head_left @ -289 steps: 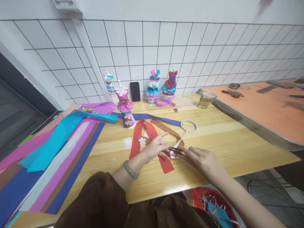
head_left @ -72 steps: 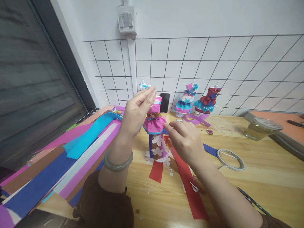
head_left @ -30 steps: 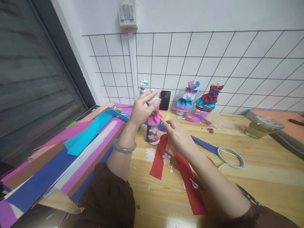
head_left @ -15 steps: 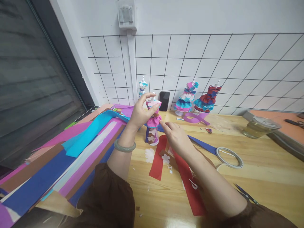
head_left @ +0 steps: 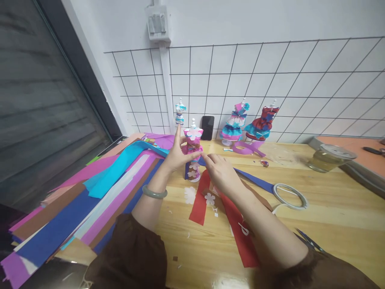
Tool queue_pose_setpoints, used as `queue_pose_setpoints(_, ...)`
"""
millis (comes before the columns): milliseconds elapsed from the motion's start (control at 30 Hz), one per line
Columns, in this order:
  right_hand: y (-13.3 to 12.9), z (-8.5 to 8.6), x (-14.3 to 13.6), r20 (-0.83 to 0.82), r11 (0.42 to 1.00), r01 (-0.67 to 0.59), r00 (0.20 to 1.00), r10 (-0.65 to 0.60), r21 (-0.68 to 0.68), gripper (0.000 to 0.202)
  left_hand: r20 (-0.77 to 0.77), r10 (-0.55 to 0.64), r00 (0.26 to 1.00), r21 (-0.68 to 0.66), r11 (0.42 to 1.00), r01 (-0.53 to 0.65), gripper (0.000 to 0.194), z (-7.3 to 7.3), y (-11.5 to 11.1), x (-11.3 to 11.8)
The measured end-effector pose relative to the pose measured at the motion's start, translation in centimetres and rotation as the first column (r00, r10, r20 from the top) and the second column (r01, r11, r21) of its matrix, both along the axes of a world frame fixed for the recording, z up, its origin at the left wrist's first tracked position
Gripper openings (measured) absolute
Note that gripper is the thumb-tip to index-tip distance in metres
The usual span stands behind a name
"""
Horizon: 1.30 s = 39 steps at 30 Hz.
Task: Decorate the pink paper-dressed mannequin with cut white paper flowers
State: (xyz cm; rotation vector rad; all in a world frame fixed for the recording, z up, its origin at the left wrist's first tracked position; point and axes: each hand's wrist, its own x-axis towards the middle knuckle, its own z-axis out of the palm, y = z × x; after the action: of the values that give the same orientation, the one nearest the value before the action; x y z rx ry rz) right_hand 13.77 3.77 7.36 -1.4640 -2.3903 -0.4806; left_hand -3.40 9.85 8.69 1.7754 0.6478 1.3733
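Observation:
A small dress form stands upright before me, in a pink paper dress with a white flower at its chest. More white flowers run down the brown and blue lower part. My left hand wraps its side, the thumb lying across the pink skirt and the index finger pointing up. At the skirt's right edge, the fingertips of my right hand are pinched together close to my left thumb. What exactly they grip is too small to see. Near them lie a red paper strip and a white paper flower.
Coloured crepe paper strips cover the left side. A tape roll, scissors and a lidded cup are at right. Behind stand a phone and dressed forms against the tiled wall.
My left hand has come down from the top of the form to its side, its thumb now on the skirt. The chest flower is uncovered. My right hand stays near the skirt.

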Motion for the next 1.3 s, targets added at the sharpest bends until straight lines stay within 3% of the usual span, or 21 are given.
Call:
queue_pose_setpoints(100,-0.2,0.2,-0.1,0.004,1.0,0.017,1.0,-0.017,0.001,0.05,0.001,-0.033,0.999,-0.019,0.999,0.033,0.101,-0.5,-0.3,0.4)
queue_pose_setpoints(267,-0.5,0.6,-0.1,-0.007,1.0,0.028,1.0,-0.028,-0.005,0.039,-0.058,0.094,0.994,0.059,0.994,-0.091,0.073,-0.5,-0.4,1.4)
queue_pose_setpoints(633,-0.2,0.5,0.0,0.033,0.999,0.034,0.999,-0.035,0.01,0.049,-0.088,0.341,0.936,0.152,0.933,-0.326,0.073,-1.1,-0.2,2.4)
queue_pose_setpoints(867,-0.3,0.5,0.1,0.045,0.999,0.044,0.998,-0.045,0.02,0.05,-0.097,0.427,0.899,0.187,0.895,-0.405,0.069,-1.2,-0.2,2.7)
queue_pose_setpoints(1000,-0.3,0.6,0.1,0.041,0.998,0.051,0.998,-0.052,0.02,0.05,-0.122,0.46,0.879,0.199,0.879,-0.432,0.057,-1.1,-0.2,2.8)
queue_pose_setpoints(1300,0.2,0.8,0.7,-0.161,0.993,-0.02,0.987,0.001,-0.114,0.05,-0.127,0.484,0.866,0.191,0.868,-0.457,0.039,-1.0,-0.3,2.9)
